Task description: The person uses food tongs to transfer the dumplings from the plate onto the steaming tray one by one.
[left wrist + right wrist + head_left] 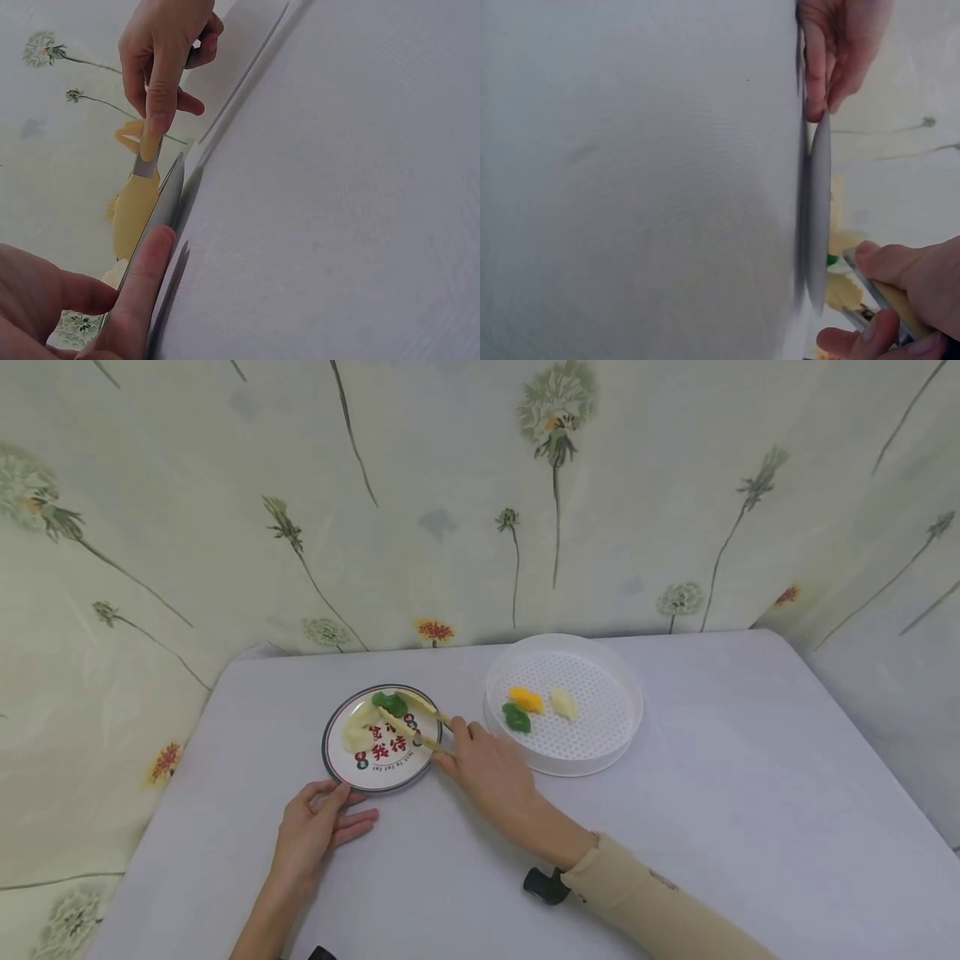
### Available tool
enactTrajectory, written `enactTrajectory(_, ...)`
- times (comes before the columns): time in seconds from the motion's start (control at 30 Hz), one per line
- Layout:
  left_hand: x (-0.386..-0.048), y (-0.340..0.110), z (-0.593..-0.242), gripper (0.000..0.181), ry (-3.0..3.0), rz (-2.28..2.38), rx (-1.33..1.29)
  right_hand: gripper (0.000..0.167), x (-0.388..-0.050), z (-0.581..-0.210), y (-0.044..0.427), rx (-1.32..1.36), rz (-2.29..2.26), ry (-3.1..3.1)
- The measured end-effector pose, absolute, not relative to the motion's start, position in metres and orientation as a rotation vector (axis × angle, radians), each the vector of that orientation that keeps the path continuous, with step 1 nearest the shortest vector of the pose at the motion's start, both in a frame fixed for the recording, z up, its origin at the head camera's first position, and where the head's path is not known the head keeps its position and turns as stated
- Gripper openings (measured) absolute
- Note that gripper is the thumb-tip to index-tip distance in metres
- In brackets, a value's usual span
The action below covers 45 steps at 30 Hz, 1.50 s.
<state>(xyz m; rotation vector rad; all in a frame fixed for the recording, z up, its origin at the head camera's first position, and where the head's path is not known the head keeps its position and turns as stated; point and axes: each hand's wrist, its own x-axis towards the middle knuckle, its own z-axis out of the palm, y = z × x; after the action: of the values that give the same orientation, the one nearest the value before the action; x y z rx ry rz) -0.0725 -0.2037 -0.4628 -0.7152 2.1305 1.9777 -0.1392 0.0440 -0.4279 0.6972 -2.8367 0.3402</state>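
My right hand [491, 777] grips a pair of tongs [399, 724] with pale yellow ends, reaching over a white plate [375, 779] with dark rim lines and red characters. The tongs' tips lie about a green dumpling-like piece [391, 703] at the plate's far side; whether they squeeze it I cannot tell. Cream pieces [360, 731] lie on the plate's left part. With thumb and finger, my left hand [315, 827] pinches the plate's near edge. In the left wrist view, the plate appears edge-on, and the tongs [135, 214] look broad and flat.
To the right stands a round white perforated tray [592, 735] with raised walls. Inside it lie a yellow piece [527, 699], a green piece [517, 718] and a cream piece [564, 703]. A flower-patterned cloth [450, 527] rises behind the white-covered table [720, 793].
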Motion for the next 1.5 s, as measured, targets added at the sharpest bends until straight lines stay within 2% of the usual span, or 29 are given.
enactTrajectory(0.27,-0.074,-0.203,-0.461,0.043,2.156,1.958,-0.704,0.040,-0.139,-0.428,0.044,0.710,0.314,-2.806)
enactTrajectory(0.67,-0.072,-0.204,-0.461,0.043,2.132,1.971,-0.718,0.042,-0.127,-0.419,0.059,0.671,0.400,-2.869)
enactTrajectory(1.07,-0.072,-0.202,-0.460,0.045,2.125,1.988,-0.704,0.047,-0.115,-0.394,0.107,0.556,0.419,-2.822)
enactTrajectory(1.5,-0.072,-0.204,-0.461,0.046,2.131,1.979,-0.714,0.050,-0.125,-0.381,0.179,0.371,0.462,-2.788)
